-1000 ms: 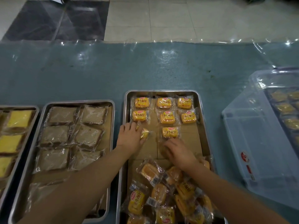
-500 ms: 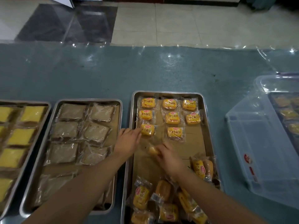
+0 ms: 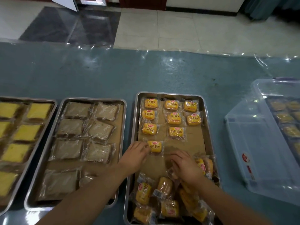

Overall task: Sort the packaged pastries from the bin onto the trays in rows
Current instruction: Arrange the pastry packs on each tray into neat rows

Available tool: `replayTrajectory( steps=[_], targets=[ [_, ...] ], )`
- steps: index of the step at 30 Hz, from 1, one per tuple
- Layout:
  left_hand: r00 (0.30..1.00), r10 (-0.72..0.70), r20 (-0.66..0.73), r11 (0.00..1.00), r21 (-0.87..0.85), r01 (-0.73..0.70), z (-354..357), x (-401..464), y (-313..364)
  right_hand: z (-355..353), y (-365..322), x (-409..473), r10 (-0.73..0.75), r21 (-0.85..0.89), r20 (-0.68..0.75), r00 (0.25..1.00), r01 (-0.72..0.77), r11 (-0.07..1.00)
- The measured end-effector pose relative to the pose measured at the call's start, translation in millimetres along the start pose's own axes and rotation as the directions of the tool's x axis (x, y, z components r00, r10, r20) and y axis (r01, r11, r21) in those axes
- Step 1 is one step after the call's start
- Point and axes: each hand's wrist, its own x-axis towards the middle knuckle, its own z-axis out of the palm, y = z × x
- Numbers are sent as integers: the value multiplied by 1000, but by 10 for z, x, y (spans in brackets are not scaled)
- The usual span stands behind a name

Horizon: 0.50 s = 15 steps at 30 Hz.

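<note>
A steel tray (image 3: 135, 127) lined with brown paper holds several small yellow packaged buns in rows at its far end. A loose heap of the same buns (image 3: 164, 198) fills its near end. My left hand (image 3: 134, 154) pinches one yellow bun (image 3: 156, 146) at the left of the fourth row, flat on the paper. My right hand (image 3: 183, 166) lies palm down over the heap, fingers curled round a wrapped bun (image 3: 172, 173) that is mostly hidden beneath it.
Left of it stand a tray of brown wrapped slices (image 3: 120, 111) and, at the frame's left edge, a tray of yellow cake slices (image 3: 53, 108). A clear plastic bin (image 3: 253, 143) with more pastries sits at the right. The table wears a blue cover under clear film.
My left hand drew back from the third-row bun and now holds a new bun one row nearer. My right hand moved back to the heap. The camera tilted up slightly.
</note>
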Motion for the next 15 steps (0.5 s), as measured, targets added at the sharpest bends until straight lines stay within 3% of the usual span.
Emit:
replayTrajectory(
  steps=[6, 11, 15],
  targets=[
    [996, 15, 83, 996, 89, -23, 28, 170, 200, -327, 485, -160, 316, -8, -213, 924, -325, 946],
    [988, -29, 152, 970, 243, -9, 37, 202, 143, -507, 852, -507, 548, 126, -163, 821, -533, 836],
    [990, -65, 122, 956, 293, 27, 5, 212, 93, -493, 894, -637, 609, 229, -41, 792, -586, 777]
  ],
)
